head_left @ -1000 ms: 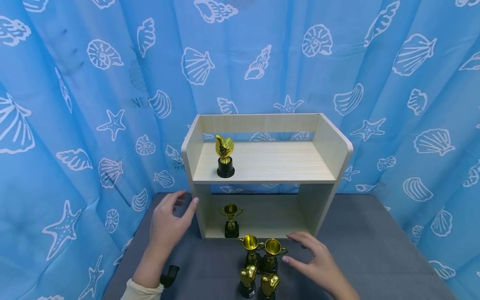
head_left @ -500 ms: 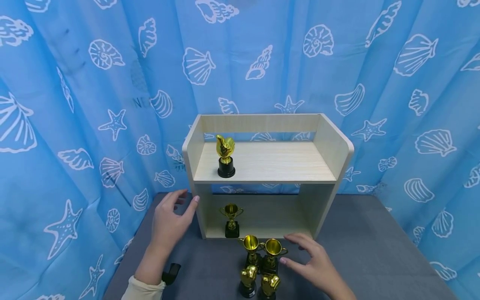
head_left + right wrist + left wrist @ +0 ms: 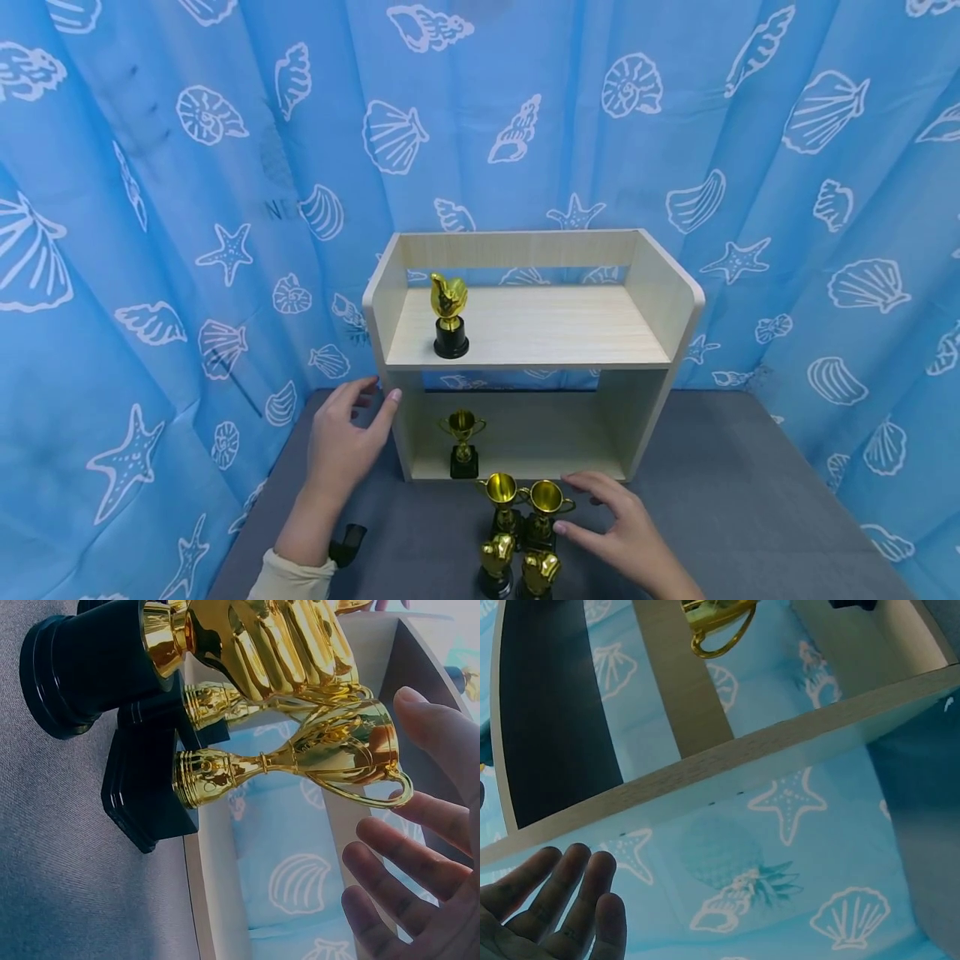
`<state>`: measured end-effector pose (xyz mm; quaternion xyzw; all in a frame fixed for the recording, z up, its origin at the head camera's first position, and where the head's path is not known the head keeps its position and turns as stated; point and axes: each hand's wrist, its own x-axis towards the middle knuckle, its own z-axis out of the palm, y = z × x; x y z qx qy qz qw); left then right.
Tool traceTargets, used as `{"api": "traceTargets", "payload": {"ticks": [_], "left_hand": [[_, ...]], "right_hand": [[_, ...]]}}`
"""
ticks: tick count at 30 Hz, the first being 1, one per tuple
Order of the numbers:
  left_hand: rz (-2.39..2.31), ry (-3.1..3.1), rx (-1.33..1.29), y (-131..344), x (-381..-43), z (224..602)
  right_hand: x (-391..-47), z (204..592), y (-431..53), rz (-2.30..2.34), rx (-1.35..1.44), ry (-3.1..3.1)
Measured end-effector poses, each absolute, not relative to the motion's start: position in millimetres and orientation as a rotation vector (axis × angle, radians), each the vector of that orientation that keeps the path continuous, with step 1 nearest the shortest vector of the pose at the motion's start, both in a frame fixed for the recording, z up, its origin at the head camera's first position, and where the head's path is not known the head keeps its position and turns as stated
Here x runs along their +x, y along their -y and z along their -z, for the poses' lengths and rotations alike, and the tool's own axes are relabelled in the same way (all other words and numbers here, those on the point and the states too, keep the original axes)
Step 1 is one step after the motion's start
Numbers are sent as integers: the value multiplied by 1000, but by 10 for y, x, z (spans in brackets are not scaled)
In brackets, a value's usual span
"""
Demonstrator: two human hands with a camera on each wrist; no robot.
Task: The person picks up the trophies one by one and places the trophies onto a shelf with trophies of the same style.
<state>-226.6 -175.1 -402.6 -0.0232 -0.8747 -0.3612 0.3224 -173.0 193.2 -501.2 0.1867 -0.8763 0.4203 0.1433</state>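
On the grey table, two gold cup trophies stand behind two gold fist-shaped trophies (image 3: 540, 572), grouped in front of the shelf. My right hand (image 3: 618, 529) is just right of the right-hand cup trophy (image 3: 546, 497), thumb and fingers spread apart. In the right wrist view, the fingers (image 3: 435, 814) are close to that cup's handle; whether they touch it I cannot tell. My left hand (image 3: 345, 446) is beside the left panel of the wooden shelf (image 3: 528, 364), holding nothing. Its fingers (image 3: 577, 885) are extended in the left wrist view.
A gold thumbs-up trophy (image 3: 450, 304) on a black base stands at the left of the upper shelf. Below it, another cup trophy (image 3: 462, 427) stands on the lower level. A blue shell-print curtain (image 3: 480, 125) hangs behind. A black strap (image 3: 347, 546) is at the left wrist.
My right hand has moved slightly left, closer to the right-hand cup trophy. My left hand has hardly moved, and the trophies stand where they were.
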Motion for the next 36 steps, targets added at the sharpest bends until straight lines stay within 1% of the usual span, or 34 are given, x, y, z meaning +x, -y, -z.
{"api": "traceTargets", "payload": {"ticks": [23,36], "left_hand": [[1011,2277,-34,1706,-2338,3971],[945,2268,-9,1687,-2404,3949]], "right_hand": [[-1739,5049,-1850,-1230,576,2493],[-1748,5085,-1824,-1269,552,2502]]}}
